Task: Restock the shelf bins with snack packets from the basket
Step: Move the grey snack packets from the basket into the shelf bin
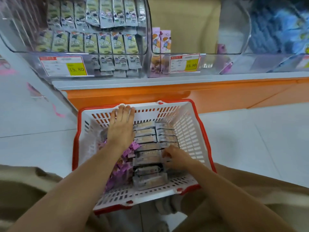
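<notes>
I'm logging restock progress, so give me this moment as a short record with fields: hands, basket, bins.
left hand: flat, fingertips on far rim of basket
right hand: inside basket, fingers curled on grey packets
basket contents: grey packets in rows, purple packets at left
left bin: full of packets
middle bin: nearly empty, upright purple packs at its left end

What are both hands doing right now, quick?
Left hand: open, fingers straight, resting on the far wall of the basket.
Right hand: closed, fingers curled on grey packets in the basket.
</notes>
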The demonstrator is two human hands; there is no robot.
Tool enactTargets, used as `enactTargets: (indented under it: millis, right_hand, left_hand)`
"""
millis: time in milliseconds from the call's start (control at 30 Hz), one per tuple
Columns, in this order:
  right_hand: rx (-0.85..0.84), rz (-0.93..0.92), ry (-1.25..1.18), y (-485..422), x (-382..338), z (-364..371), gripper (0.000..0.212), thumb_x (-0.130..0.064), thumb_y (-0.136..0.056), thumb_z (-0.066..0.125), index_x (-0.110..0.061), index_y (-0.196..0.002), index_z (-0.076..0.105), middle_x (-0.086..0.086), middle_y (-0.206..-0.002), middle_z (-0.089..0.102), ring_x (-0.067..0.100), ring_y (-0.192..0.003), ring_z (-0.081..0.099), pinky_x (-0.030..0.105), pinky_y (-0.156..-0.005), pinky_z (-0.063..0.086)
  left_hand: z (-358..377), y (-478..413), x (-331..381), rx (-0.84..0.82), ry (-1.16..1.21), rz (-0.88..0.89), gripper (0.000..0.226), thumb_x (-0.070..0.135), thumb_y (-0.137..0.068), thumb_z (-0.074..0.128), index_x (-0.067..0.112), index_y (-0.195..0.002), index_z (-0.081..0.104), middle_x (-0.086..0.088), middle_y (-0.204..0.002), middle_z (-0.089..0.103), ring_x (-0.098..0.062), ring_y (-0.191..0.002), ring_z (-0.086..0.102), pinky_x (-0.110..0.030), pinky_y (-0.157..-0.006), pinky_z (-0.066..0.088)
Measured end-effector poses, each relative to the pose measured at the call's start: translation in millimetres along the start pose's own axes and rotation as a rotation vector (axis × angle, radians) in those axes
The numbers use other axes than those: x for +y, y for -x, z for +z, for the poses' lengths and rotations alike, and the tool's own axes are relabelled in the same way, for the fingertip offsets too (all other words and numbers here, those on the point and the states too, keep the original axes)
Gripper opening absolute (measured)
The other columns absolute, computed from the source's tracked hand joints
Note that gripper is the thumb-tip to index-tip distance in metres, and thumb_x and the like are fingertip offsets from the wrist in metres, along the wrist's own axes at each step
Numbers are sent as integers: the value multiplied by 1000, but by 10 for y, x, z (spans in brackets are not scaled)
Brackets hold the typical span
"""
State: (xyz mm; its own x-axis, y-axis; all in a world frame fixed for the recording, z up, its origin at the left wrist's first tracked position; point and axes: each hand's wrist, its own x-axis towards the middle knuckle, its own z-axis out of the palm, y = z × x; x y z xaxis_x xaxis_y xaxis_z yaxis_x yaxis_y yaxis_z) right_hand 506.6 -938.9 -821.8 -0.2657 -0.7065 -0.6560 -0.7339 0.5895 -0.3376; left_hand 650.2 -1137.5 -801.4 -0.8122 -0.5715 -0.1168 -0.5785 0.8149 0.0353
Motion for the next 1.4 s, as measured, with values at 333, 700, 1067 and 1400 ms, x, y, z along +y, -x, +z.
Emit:
enactTargets:
  millis: [333,700,1067,1400]
  right_hand:
    - [54,-34,97,-26,97,154,33,-28,-84,69,-24,-115,58,-1,-122,55,20,-110,53,32,-90,46]
    - [611,-237,-642,191,-455,-569,17,-15,-82,71,-15,-98,64,-2,-98,53,3,-87,55,20,-76,51]
    - [800,-530,-516,547,-1166,-910,19,-17,-83,73,-22,-97,61,-1,-101,53,5,-88,55,26,-77,50]
    - [873,-646,-320,707,-1801,-1370,17,-17,-88,69,-21,-105,67,-4,-98,63,13,-86,60,33,-74,54]
  left_hand:
    - [174,-37,-50,75,-30,5,90,34,-83,71,8,-154,23,-16,-154,30,-35,-146,18,-56,-120,12]
    - [-373,22,-2,-52,659,-199,31,28,-101,43,11,-118,62,-15,-120,64,-29,-104,58,-39,-90,46]
    - [-1123,363,-83,123,1616,-446,25,20,-100,51,10,-82,63,-6,-69,66,-18,-62,57,-30,-63,45]
    - [-1657,573,-614,490,1168,-288,24,39,-98,54,18,-87,59,1,-75,59,-17,-71,54,-35,-67,42]
